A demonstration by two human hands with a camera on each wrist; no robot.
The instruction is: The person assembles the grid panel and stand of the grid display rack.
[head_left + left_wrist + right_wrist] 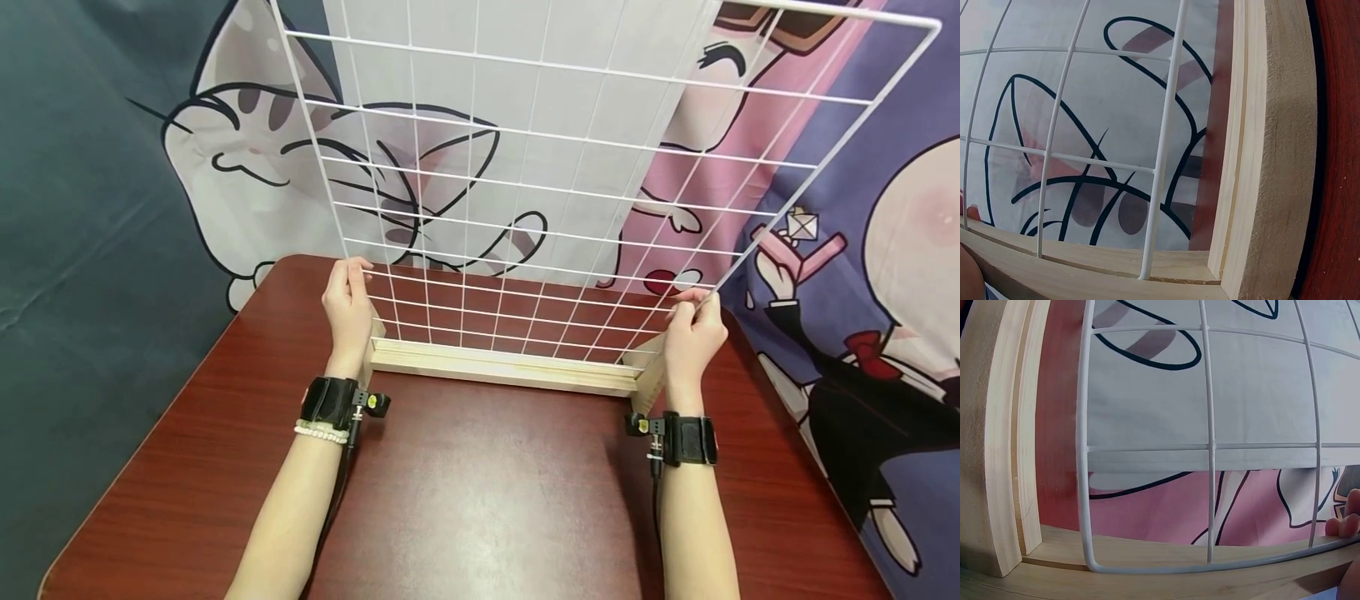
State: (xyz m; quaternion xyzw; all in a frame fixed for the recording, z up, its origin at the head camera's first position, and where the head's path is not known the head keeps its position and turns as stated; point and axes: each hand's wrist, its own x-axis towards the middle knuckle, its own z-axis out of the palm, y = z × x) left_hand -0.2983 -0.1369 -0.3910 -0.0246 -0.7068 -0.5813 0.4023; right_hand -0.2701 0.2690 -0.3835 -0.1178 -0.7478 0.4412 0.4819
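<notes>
A white wire grid panel (540,63) stands up from a pale wooden frame (502,368) on the table. My left hand (348,304) grips the grid's left edge at the top of the frame's left side piece. Opposite it, my right hand (693,337) holds the right edge, fingers curled round the wire and wood. The left wrist view shows the grid's lower edge wire (1165,125) apart from the grooved bottom bar (1285,150). In the right wrist view, a rounded grid corner (1093,565) lies at the side piece's groove, with fingertips (1350,522) behind the mesh.
The frame stands on a dark red wooden table (480,483), towards its back edge. Behind hangs a cloth with cartoon cats (255,175) and figures. Each wrist wears a black strap with a small camera (372,405) and a cable along the forearm.
</notes>
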